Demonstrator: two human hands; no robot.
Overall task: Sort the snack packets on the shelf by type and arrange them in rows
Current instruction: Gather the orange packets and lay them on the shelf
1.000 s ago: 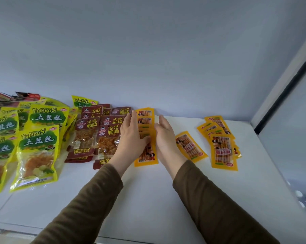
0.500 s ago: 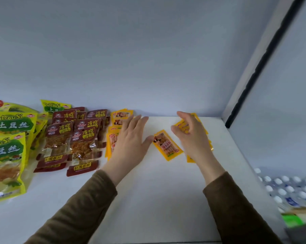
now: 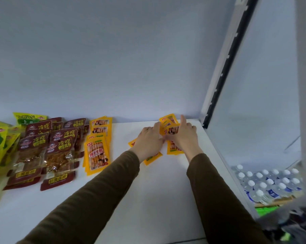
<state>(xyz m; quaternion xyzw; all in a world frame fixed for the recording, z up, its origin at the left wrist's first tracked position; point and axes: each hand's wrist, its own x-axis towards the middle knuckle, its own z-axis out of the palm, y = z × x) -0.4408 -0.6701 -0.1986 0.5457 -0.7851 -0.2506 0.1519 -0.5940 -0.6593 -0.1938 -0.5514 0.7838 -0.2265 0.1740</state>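
Both hands gather the loose orange packets [image 3: 168, 120] near the shelf's [image 3: 157, 191] far right corner. Left hand [image 3: 148, 140], fingers spread, lies flat over one packet; right hand [image 3: 181, 136] pinches another, index raised. Best practice: square the edges into one stack, then slide it beside the orange row [image 3: 97, 148] right of the brown packets [image 3: 48, 148].

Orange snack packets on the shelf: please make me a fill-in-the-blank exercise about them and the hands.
1. Both hands rest on the loose orange packets near the shelf's ____ end.
2. The tidy orange row lies directly right of the ____ packets.
3. The left hand lies ____ on a packet.
4. Both sleeves are ____.

Missing words: right; brown; flat; brown
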